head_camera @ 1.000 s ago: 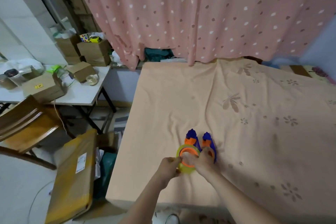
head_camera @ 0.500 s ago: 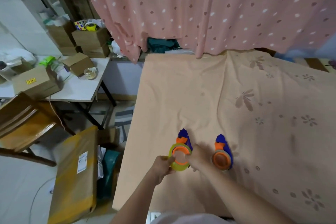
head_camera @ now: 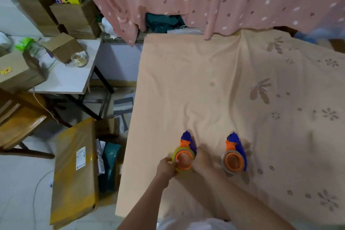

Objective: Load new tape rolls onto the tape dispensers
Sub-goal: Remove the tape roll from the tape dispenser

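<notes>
Hands on one of two tape dispensers lying on the peach bedsheet [head_camera: 205, 80].

I count two blue-and-orange dispensers, side by side and apart, each with its long axis running away from me, blue tip at the far end, orange hub near. My left hand [head_camera: 166, 168] pinches the rim of the yellow-green tape roll [head_camera: 176, 155] on the left dispenser [head_camera: 186, 142]; my right hand [head_camera: 202, 158] presses its other side, grip blurred, cannot tell. The right dispenser [head_camera: 235, 147] lies untouched.
</notes>
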Demonstrator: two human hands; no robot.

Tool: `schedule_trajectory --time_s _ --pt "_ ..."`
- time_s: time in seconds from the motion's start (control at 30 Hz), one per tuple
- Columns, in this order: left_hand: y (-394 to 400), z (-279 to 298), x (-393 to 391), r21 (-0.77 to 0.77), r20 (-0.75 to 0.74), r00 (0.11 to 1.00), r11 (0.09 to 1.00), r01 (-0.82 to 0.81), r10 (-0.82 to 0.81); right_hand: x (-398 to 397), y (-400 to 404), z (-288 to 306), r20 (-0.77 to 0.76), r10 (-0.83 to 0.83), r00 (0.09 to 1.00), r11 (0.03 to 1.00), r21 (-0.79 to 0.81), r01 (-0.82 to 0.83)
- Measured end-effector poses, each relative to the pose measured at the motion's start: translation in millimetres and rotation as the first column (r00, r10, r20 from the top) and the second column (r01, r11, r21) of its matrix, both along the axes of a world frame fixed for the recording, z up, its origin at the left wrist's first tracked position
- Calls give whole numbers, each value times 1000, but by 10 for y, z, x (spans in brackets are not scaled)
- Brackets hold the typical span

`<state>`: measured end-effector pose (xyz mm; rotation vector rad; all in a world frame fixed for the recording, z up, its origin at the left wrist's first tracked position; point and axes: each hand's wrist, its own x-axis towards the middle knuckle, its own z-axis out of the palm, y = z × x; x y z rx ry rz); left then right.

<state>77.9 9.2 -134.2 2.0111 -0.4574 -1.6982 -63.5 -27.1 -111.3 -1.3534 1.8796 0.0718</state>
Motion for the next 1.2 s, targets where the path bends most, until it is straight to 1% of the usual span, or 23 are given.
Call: schedule_trajectory --time_s 0.13,0.3,0.33,0.37,0.4,0.47,0.5,0.57,0.67,0.73,0.8,0.87,0.93,1.0,1.1,1.2 --pt "68 -22 -12 17 28 999 999 -36 35 -25 29 -76 1 31 1000 999 -24 -31" --pt "157 -17 -4 48 30 996 995 -83 82 -53 5 -90 9 105 994 994 3 -105" --pt "150 7 2 47 53 996 996 -74 72 -69 7 -81 8 114 993 993 9 -114" --pt "138 43 -2 39 112 993 998 -43 38 -102 16 -63 5 115 993 993 12 -115" --pt "116 90 -11 24 211 978 1000 6 -11 -145 25 -38 5 104 995 995 3 -104" --pt "40 218 -70 -41 435 898 995 89 -62 -270 33 31 34 26 999 997 -73 -24" --pt "-15 301 -122 -101 495 868 989 107 -43 -357 21 73 43 -28 999 991 -130 33" --pt "-151 470 -291 -211 514 858 967 141 -13 -574 -17 173 -8 -112 994 961 -256 106" --pt "-319 608 -681 -312 462 883 917 249 -83 -973 -84 261 -136 -216 967 909 -390 149" --pt "-370 611 -958 -291 390 906 912 289 -163 -1239 -85 247 -127 -314 941 883 -404 240" --pt "-383 566 -1195 -210 294 913 913 350 -283 -1464 -44 207 -105 -390 915 880 -336 336" --pt "-383 469 -1385 -167 211 894 886 432 -396 -1628 6 152 -118 -403 908 905 -201 376" --pt "-377 367 -1511 -130 135 880 873 471 -455 -1727 27 78 -109 -331 937 943 -69 325" --pt "-364 257 -1592 -81 46 879 875 478 -475 -1757 29 10 -99 -265 959 964 7 267" --pt "-308 128 -1667 -40 -37 845 846 532 -533 -1720 19 -82 -91 -275 957 960 28 278" --pt "-255 106 -1714 -55 -31 824 824 564 -566 -1683 1 -104 -114 -316 942 947 18 320"
